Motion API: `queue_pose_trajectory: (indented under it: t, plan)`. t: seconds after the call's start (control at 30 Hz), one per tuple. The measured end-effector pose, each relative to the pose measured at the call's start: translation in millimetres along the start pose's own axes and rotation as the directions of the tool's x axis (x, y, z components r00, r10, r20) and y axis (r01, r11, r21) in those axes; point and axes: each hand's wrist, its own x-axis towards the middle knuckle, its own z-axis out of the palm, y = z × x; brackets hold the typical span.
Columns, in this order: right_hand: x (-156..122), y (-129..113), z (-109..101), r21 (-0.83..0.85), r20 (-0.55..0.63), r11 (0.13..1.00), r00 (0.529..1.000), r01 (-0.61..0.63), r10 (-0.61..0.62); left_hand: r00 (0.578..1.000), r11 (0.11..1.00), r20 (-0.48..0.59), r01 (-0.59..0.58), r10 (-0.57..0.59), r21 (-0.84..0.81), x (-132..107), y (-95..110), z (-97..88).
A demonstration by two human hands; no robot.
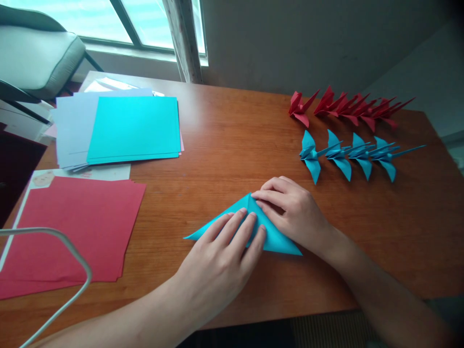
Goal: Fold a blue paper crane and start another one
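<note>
A cyan sheet folded into a triangle (279, 240) lies flat on the wooden table (224, 145), near the front edge. My left hand (224, 256) rests on its left half with the fingers stretched out flat. My right hand (293, 210) lies on the right side, its fingers pressed down along the upper crease near the triangle's tip. Neither hand lifts the paper.
A row of red paper cranes (348, 108) and a row of blue paper cranes (348, 154) sit at the right rear. A cyan stack (134, 128) on lilac sheets (72, 130) and a red stack (72, 232) lie at left. A white cord (72, 251) curves over the red stack. A chair (36, 53) stands by the window.
</note>
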Motion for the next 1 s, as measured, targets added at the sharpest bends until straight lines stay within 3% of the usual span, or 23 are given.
queue_pose_trajectory:
  t: [0.53,0.73,0.83,0.9,1.0]
  plan:
    - [3,0,-6,-0.027,0.028,0.999,0.999,-0.036,0.037,1.0,1.0,-0.008,-0.005,0.005,0.0,-1,2,1.0]
    - [4,-5,-10,0.131,-0.001,0.984,0.993,-0.121,0.122,1.0,1.0,0.005,-0.01,0.01,-0.001,-1,1,2.5]
    - [1,-11,-14,0.422,0.027,0.866,0.958,-0.269,0.284,1.0,1.0,0.011,-0.01,0.01,0.002,-2,0,2.7]
    - [-1,-15,-17,0.622,0.134,0.694,0.922,-0.363,0.363,1.0,1.0,0.015,-0.013,0.013,0.006,-2,0,2.6]
    - [-1,-19,-22,0.75,0.271,0.49,0.882,-0.444,0.385,1.0,1.0,0.021,-0.018,0.018,0.012,-2,1,2.4]
